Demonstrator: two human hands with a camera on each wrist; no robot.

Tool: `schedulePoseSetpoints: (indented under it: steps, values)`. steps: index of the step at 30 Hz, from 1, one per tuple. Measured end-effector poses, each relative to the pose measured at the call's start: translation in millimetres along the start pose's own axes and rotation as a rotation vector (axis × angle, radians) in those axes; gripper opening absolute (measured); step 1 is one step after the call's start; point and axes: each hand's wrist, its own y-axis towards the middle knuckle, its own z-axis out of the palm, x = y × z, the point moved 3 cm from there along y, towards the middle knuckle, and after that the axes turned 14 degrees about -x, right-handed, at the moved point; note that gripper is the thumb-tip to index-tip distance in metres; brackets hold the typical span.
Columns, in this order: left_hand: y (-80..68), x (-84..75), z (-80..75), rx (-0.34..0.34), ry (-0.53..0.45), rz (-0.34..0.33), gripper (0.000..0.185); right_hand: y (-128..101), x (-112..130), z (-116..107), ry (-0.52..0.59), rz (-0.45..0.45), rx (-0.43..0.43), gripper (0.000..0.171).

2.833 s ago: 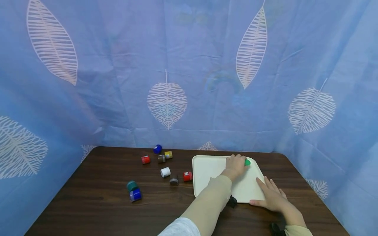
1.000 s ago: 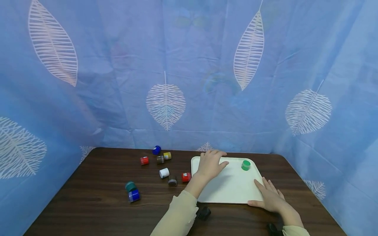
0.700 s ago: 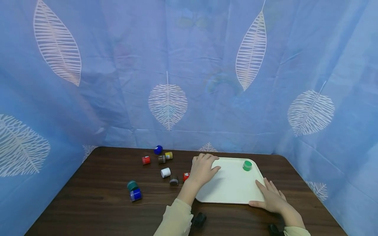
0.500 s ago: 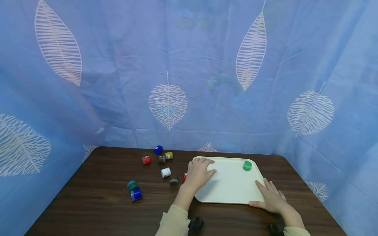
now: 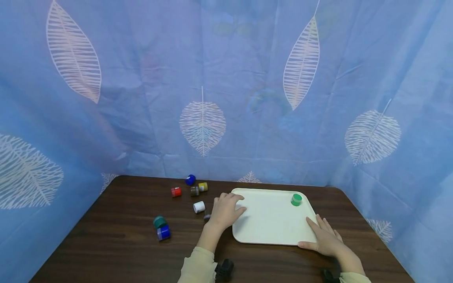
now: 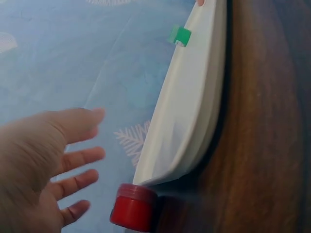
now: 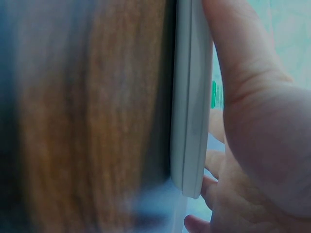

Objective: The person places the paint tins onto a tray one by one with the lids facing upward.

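A green-lidded paint jar (image 5: 296, 199) stands in the back right part of a white tray (image 5: 269, 220). My left hand (image 5: 223, 212) hovers by the tray's left edge, fingers spread and holding nothing. In the left wrist view, a red paint jar (image 6: 133, 208) sits by the tray's corner, near that hand's fingers; the hand hides it in the head view. My right hand (image 5: 327, 237) rests on the tray's front right corner with fingers extended, and the right wrist view has its thumb (image 7: 243, 48) along the rim.
Left of the tray lie several more paint jars: white (image 5: 199, 207), brown (image 5: 194, 191), yellow (image 5: 203, 186), red (image 5: 175, 192), blue (image 5: 190, 180), teal (image 5: 159, 221) and another blue jar (image 5: 163, 233). A further dark jar (image 5: 207, 217) is partly covered by my left hand.
My left hand was at the green jar, then let go and moved left across the tray to its left edge, covering the nearest red jar. The right hand has stayed at the corner.
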Motion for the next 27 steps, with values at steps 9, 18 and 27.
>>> schedulePoseSetpoints:
  steps: [9,18,27]
  values:
    - [-1.0,23.5,-8.2,0.103,0.001,-0.066,0.041,1,5,2,-0.002,-0.005,-0.004,0.102]
    - [-1.6,33.9,-7.8,0.187,-0.011,-0.135,0.046,0,3,0,0.007,-0.003,0.008,0.102]
    - [-0.2,37.1,-3.1,0.231,0.034,-0.151,0.038,1,-1,0,-0.005,-0.008,-0.012,0.102]
